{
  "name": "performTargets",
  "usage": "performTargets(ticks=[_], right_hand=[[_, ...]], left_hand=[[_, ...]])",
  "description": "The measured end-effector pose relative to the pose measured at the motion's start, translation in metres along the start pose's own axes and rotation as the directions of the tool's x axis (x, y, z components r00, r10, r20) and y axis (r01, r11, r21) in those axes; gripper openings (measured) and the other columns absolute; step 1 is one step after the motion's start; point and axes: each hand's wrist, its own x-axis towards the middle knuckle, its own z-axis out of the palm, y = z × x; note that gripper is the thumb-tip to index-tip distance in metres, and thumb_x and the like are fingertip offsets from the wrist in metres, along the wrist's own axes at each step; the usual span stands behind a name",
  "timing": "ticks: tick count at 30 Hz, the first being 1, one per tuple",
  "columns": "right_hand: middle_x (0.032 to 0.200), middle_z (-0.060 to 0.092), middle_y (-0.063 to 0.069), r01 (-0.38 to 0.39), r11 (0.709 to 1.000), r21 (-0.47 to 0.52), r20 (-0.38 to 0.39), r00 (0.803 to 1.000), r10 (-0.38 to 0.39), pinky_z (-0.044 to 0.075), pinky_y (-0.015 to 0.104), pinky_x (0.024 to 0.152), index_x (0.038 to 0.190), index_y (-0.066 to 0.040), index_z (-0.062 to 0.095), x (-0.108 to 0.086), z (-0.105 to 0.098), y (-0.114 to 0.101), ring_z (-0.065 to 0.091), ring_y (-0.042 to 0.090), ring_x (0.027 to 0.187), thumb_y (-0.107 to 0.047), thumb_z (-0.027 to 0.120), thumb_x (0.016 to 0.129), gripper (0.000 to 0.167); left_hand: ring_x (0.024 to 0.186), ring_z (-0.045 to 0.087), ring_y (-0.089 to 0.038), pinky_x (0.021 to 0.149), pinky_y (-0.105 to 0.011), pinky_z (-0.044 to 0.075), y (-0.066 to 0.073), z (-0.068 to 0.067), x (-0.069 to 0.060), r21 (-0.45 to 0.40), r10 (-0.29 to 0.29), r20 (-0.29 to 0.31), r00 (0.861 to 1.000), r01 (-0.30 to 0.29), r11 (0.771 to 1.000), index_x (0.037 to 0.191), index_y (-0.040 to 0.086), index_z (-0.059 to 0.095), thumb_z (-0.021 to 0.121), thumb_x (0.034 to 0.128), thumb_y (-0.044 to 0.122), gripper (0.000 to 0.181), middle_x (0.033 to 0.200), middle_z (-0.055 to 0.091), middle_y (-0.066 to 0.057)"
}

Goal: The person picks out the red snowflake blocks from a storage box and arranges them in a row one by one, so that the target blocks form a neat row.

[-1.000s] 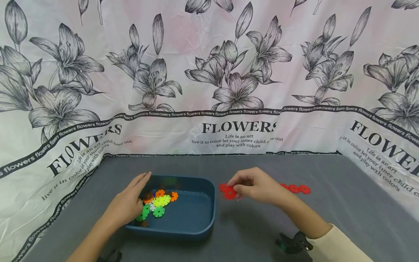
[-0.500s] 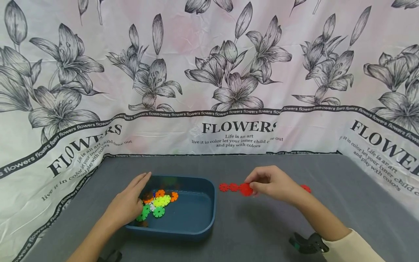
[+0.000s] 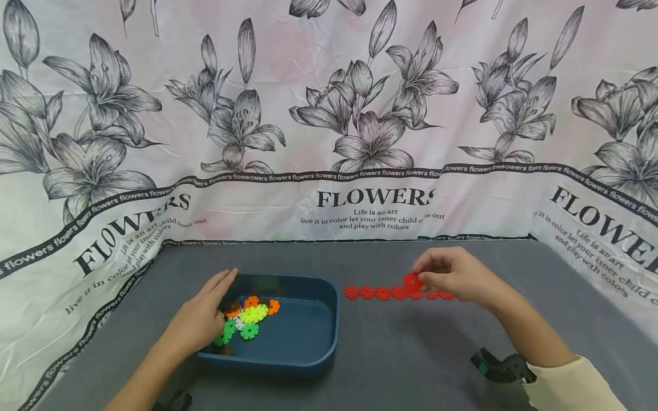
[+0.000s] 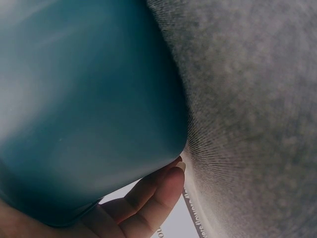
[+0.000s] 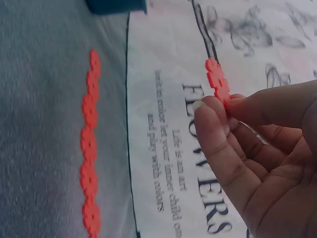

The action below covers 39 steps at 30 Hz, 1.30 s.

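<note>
My left hand [image 3: 200, 317] holds the left wall of a dark blue plastic bin [image 3: 303, 363]; in the left wrist view its fingers [image 4: 158, 198] lie against the bin's outside near a corner. My right hand [image 3: 457, 277] pinches a red snowflake disc [image 3: 412, 282] between thumb and fingers, raised above the table. Seen edge-on in the right wrist view, the held red piece [image 5: 218, 82] may be more than one disc. Below it, a row of red snowflake discs [image 3: 382, 293] runs left to right on the table, partly hidden by the right hand.
Inside the bin, orange, yellow, green and white snowflake discs [image 3: 249, 331] gather at the left. Grey cloth covers the table [image 3: 380, 365]. A flower-printed curtain [image 3: 288, 211] stands behind and along both sides.
The right hand has moved right and slightly up along the row with the red snowflake disc, uncovering more discs on the left. The left hand and bin have stayed put.
</note>
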Motion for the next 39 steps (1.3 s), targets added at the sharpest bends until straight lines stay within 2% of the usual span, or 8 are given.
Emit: performTargets(ticks=[5, 10, 17, 23, 29, 39], right_hand=[[0.100, 0.068, 0.016, -0.046, 0.999, -0.011, -0.002, 0.999, 0.046, 0.058, 0.042, 0.076, 0.106, 0.005, 0.066, 0.001, -0.012, 0.012, 0.069, 0.040, 0.086, -0.002, 0.065, 0.093, 0.015], [0.099, 0.069, 0.016, -0.101, 0.995, -0.015, -0.008, 0.995, 0.101, 0.057, 0.043, 0.076, 0.105, 0.006, 0.066, 0.000, -0.024, 0.023, 0.069, 0.034, 0.085, -0.001, 0.065, 0.091, 0.016], [0.096, 0.069, 0.015, -0.137, 0.990, -0.042, -0.014, 0.991, 0.136, 0.058, 0.042, 0.074, 0.108, 0.009, 0.065, -0.007, -0.047, 0.037, 0.068, 0.029, 0.083, 0.000, 0.065, 0.092, 0.019], [0.094, 0.069, 0.012, -0.199, 0.977, -0.078, -0.023, 0.980, 0.197, 0.057, 0.041, 0.072, 0.110, 0.010, 0.064, -0.013, -0.065, 0.053, 0.068, 0.024, 0.081, -0.001, 0.063, 0.093, 0.020], [0.088, 0.069, 0.011, -0.282, 0.953, -0.113, -0.041, 0.959, 0.279, 0.057, 0.041, 0.070, 0.109, 0.011, 0.064, -0.022, -0.080, 0.074, 0.067, 0.025, 0.077, 0.001, 0.060, 0.091, 0.021], [0.087, 0.065, 0.011, -0.397, 0.918, -0.018, -0.004, 0.918, 0.397, 0.058, 0.039, 0.072, 0.109, 0.018, 0.061, -0.035, -0.103, 0.105, 0.067, 0.024, 0.079, 0.004, 0.056, 0.092, 0.022]], left_hand=[[0.044, 0.025, -0.010, 0.043, -0.027, 0.026, 0.000, -0.001, 0.000, -0.006, 0.004, 0.003, 1.000, -0.004, 1.000, 0.159, 0.008, 0.029, 0.048, 0.0784, -0.016, 0.086, 0.158, 0.029, -0.019], [0.044, 0.025, -0.010, 0.043, -0.027, 0.026, 0.000, 0.000, 0.001, -0.007, -0.007, 0.008, 1.000, 0.007, 1.000, 0.159, 0.009, 0.028, 0.047, 0.0789, -0.015, 0.086, 0.158, 0.028, -0.020], [0.043, 0.025, -0.010, 0.043, -0.027, 0.027, 0.000, 0.000, 0.000, -0.008, 0.000, 0.003, 1.000, 0.000, 1.000, 0.159, 0.008, 0.029, 0.048, 0.0789, -0.015, 0.085, 0.158, 0.029, -0.020], [0.044, 0.024, -0.010, 0.043, -0.027, 0.026, 0.000, -0.001, 0.000, -0.008, 0.005, 0.001, 1.000, -0.005, 1.000, 0.159, 0.007, 0.029, 0.047, 0.0787, -0.015, 0.085, 0.158, 0.029, -0.020], [0.044, 0.024, -0.009, 0.043, -0.026, 0.026, 0.000, 0.000, 0.000, -0.014, 0.003, 0.003, 1.000, -0.003, 1.000, 0.159, 0.008, 0.029, 0.047, 0.0785, -0.015, 0.085, 0.158, 0.029, -0.019], [0.044, 0.022, -0.008, 0.043, -0.025, 0.024, 0.001, -0.002, 0.000, -0.016, 0.010, 0.004, 1.000, -0.009, 1.000, 0.159, 0.008, 0.028, 0.046, 0.0781, -0.016, 0.086, 0.158, 0.028, -0.019]])
